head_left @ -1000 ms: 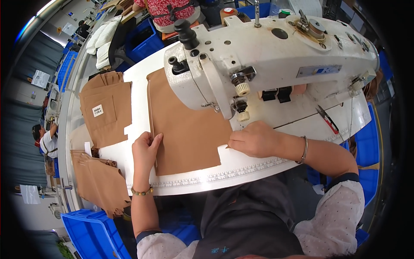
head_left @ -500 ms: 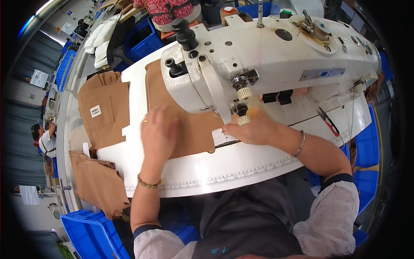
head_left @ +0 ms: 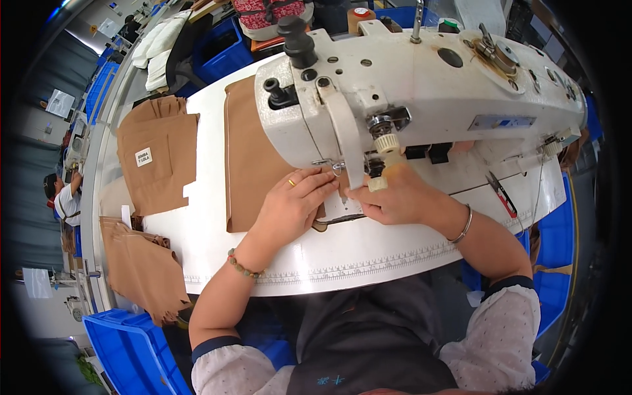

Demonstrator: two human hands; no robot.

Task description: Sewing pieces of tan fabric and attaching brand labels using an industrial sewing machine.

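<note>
A brown fabric panel point(head_left: 247, 158) with a light stitched line along its left side lies on the white sewing table, partly under the head of a white sewing machine point(head_left: 421, 92). My left hand point(head_left: 293, 204) rests over the panel's right edge, fingers together and bent, closed on the fabric beside the presser area. Close by on the right, my right hand point(head_left: 398, 197) has its thumb and fingers pinched at the needle area. What it pinches is hidden by the fingers and the tension knobs point(head_left: 387, 143). The needle cannot be made out.
Red-handled thread snips point(head_left: 503, 197) lie right of my right hand. Stacked brown pocket pieces point(head_left: 148, 168) and more brown pieces point(head_left: 141, 266) sit at the left. A ruler strip point(head_left: 355, 265) runs along the front edge. Blue bins point(head_left: 125, 342) stand around the table.
My left hand has moved right, from the panel's middle to its edge by the needle area. The panel's lower left corner has straightened out. My right hand stays near the needle.
</note>
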